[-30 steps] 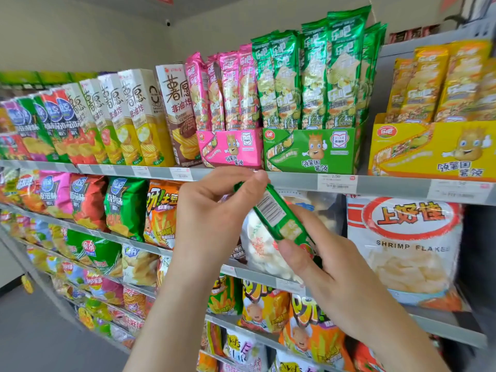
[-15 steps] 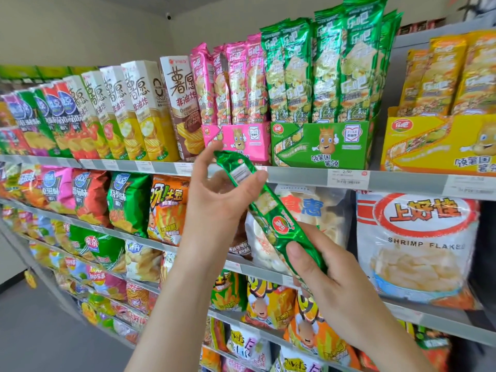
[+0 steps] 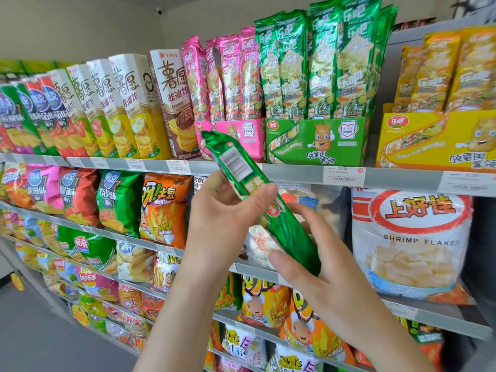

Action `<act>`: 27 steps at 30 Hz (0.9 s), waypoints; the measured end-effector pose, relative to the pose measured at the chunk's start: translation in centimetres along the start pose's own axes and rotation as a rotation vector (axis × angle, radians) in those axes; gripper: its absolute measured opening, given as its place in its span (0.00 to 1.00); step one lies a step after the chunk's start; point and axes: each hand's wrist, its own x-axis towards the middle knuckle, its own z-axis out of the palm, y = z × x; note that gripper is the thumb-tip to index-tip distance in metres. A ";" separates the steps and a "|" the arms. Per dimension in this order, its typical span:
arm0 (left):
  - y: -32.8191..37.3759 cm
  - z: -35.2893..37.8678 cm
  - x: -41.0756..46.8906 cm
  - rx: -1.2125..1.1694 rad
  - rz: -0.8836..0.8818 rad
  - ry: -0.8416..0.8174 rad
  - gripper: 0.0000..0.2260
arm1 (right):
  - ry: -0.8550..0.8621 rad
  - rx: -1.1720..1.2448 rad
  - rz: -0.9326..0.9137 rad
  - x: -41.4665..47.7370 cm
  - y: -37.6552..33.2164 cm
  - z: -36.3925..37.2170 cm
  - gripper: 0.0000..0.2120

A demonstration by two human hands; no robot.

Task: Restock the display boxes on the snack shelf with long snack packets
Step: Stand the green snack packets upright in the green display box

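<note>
A grey metal snack shelf [image 3: 295,174] fills the wall of a small shop, tier under tier. In front of its top tier's front edge, the left hand [image 3: 222,218] pinches a long green snack packet [image 3: 288,234] between thumb and curled fingers near its middle. The right hand [image 3: 316,267] grips the packet's lower end, thumb in front. The packet tilts, its upper end overlapping the pink display box [image 3: 241,135]. Beside that stands the green display box [image 3: 316,140], full of upright green packets [image 3: 322,63]. The yellow display box [image 3: 434,140] sits towards the right edge. A shrimp flakes bag [image 3: 410,237] sits on the tier below.
</note>
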 end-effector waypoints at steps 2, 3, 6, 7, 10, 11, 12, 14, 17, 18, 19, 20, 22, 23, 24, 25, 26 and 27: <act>0.2 0.0 0.3 -0.010 0.029 0.087 0.12 | 0.075 -0.101 -0.034 -0.3 0.0 0.1 0.26; 0.2 0.0 0.4 -0.028 0.032 0.109 0.11 | 0.122 -0.141 -0.068 -0.4 0.0 0.2 0.23; 0.0 0.2 0.5 -0.080 0.009 0.119 0.12 | 0.247 -0.256 -0.152 -0.5 0.1 0.6 0.17; -0.2 0.3 0.5 -0.098 -0.003 0.109 0.14 | 0.276 -0.287 -0.161 -0.6 0.1 0.7 0.17; -0.8 0.4 0.5 -0.115 -0.045 0.047 0.17 | 0.333 -0.311 -0.165 -0.6 0.0 1.2 0.17; -1.0 0.5 0.4 -0.108 -0.060 0.017 0.16 | 0.352 -0.304 -0.173 -0.5 0.0 1.3 0.16; -1.2 0.6 0.2 -0.101 -0.078 -0.013 0.15 | 0.373 -0.295 -0.187 -0.5 -0.1 1.4 0.16; -1.5 0.9 -0.3 -0.097 -0.111 -0.066 0.15 | 0.426 -0.299 -0.236 -0.3 -0.3 1.5 0.15; -1.6 1.1 -0.8 -0.098 -0.115 -0.086 0.14 | 0.479 -0.332 -0.272 -0.4 -0.3 1.7 0.16; -1.5 1.1 -0.9 -0.095 -0.104 -0.062 0.14 | 0.477 -0.330 -0.267 -0.4 -0.3 1.8 0.17; -1.5 1.1 -0.9 -0.085 -0.090 -0.033 0.14 | 0.469 -0.327 -0.263 -0.4 -0.3 1.8 0.17; -1.5 1.1 -0.8 -0.074 -0.078 -0.006 0.15 | 0.460 -0.326 -0.262 -0.5 -0.2 1.8 0.18; -1.4 1.0 -0.7 -0.077 -0.067 0.038 0.15 | 0.466 -0.336 -0.264 -0.7 0.3 1.7 0.19; -1.3 0.9 -0.7 -0.086 -0.069 0.051 0.15 | 0.479 -0.335 -0.270 -0.9 0.5 1.7 0.19; -1.3 0.8 -0.6 -0.085 -0.074 0.057 0.17 | 0.492 -0.325 -0.280 -1.1 0.8 1.7 0.19; -1.4 0.7 -0.5 -0.070 -0.077 0.052 0.18 | 0.502 -0.313 -0.295 -1.3 1.0 1.8 0.17; -1.4 0.6 -0.4 -0.053 -0.082 0.039 0.19 | 0.506 -0.297 -0.307 -1.5 1.0 1.9 0.16; -1.5 0.6 -0.4 -0.041 -0.086 0.023 0.19 | 0.502 -0.260 -0.308 -1.6 1.0 2.0 0.15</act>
